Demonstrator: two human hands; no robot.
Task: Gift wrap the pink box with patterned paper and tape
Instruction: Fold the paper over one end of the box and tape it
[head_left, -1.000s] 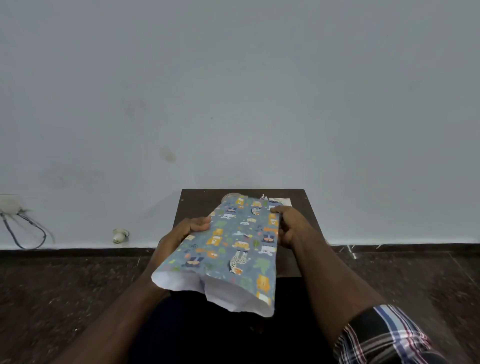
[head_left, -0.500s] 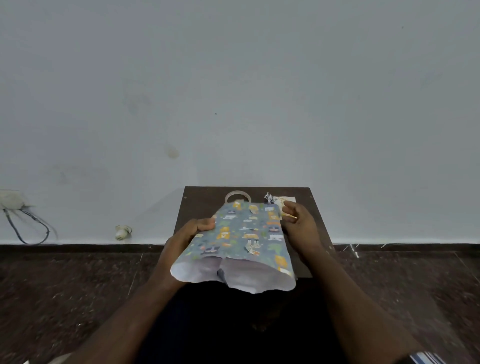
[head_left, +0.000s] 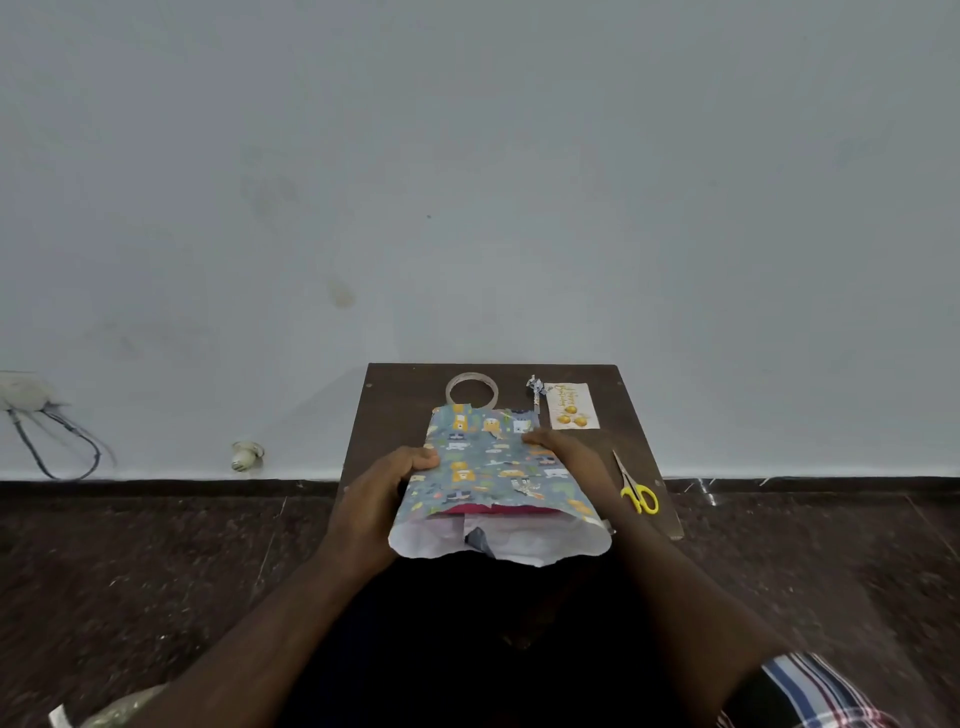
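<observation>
The pink box (head_left: 493, 510) lies inside a sleeve of patterned paper (head_left: 488, 467) over the near half of the table (head_left: 395, 395); only a strip of pink shows at the sleeve's open near end, where white paper underside juts past the table edge. The left hand (head_left: 382, 499) clasps the left side of the bundle, thumb curled onto the top, and the right hand (head_left: 569, 457) clamps the right side, fingertips on the printed face. I judge that this keeps the wrap snug while the near end is lined up for folding. The tape roll (head_left: 471, 391) waits just beyond the paper's far edge; a card (head_left: 570, 406) sits far right, and the scissors (head_left: 636, 488) lie right of the right hand.

Compared with a second ago, the bundle is squarer to the table and flatter, the pink edge now shows, and the scissors are uncovered.
</observation>
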